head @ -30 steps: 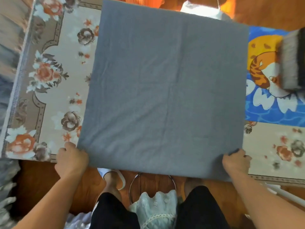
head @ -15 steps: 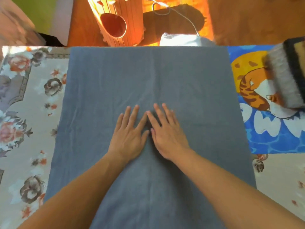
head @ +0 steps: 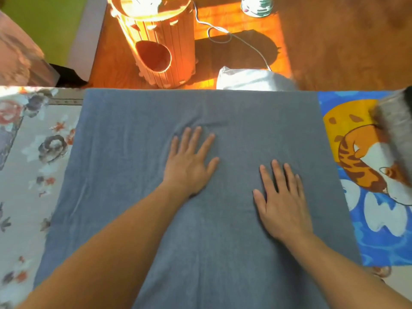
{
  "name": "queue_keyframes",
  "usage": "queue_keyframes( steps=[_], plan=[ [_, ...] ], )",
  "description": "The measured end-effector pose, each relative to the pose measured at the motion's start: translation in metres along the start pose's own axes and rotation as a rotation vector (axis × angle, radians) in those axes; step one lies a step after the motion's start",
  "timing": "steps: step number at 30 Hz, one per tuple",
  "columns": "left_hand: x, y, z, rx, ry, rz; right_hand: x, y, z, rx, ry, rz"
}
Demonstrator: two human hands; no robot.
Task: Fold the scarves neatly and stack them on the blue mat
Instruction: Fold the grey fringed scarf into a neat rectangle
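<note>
A large grey scarf (head: pixel 124 166) lies spread flat across the flowered table cover, its far edge along the table's back edge. My left hand (head: pixel 189 166) presses flat on its middle, fingers straight, with small wrinkles just beyond the fingertips. My right hand (head: pixel 282 201) lies flat on the scarf a little nearer and to the right, fingers spread. The blue mat (head: pixel 376 244) with a tiger picture lies at the right, its left edge under the scarf. A folded grey-and-dark scarf (head: pixel 396 134) rests on the mat's far right part.
The flowered table cover (head: pixel 33 175) shows at the left. Beyond the table, on the wooden floor, stand a slatted wooden bin (head: pixel 160 41) with an oval hole, a white bundle (head: pixel 252 80) and a white cord (head: pixel 240 41).
Both hands let go of the scarf's near corners and came to its middle side by side. Since then the left slid forward and the right slid to the right, flat on the cloth.
</note>
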State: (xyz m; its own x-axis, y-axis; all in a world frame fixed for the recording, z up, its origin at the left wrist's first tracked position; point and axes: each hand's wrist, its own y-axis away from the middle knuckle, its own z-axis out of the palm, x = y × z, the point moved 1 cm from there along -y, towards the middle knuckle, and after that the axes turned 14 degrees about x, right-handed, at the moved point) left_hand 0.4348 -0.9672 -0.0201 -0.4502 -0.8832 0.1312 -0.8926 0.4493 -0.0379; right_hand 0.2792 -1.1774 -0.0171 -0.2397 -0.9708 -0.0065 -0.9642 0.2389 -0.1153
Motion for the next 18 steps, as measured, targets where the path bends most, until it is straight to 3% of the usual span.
queue_keyframes(
  steps=[6, 10, 14, 16, 18],
  plan=[
    [-0.082, -0.019, -0.02, -0.015, 0.0, -0.342, -0.002, -0.004, -0.007, 0.036, -0.041, 0.045],
    [-0.085, -0.009, -0.021, 0.084, -0.017, -0.329, -0.014, -0.061, -0.018, 0.147, -0.093, 0.137],
    [-0.088, -0.009, -0.017, 0.107, -0.031, -0.321, -0.024, -0.188, -0.017, 0.231, -0.142, -0.007],
    [-0.09, -0.01, -0.015, 0.109, -0.036, -0.327, -0.035, -0.258, -0.013, 0.084, -0.167, -0.06],
    [-0.091, -0.01, -0.013, 0.105, -0.04, -0.324, -0.048, -0.315, -0.005, -0.236, -0.137, -0.061]
  ],
)
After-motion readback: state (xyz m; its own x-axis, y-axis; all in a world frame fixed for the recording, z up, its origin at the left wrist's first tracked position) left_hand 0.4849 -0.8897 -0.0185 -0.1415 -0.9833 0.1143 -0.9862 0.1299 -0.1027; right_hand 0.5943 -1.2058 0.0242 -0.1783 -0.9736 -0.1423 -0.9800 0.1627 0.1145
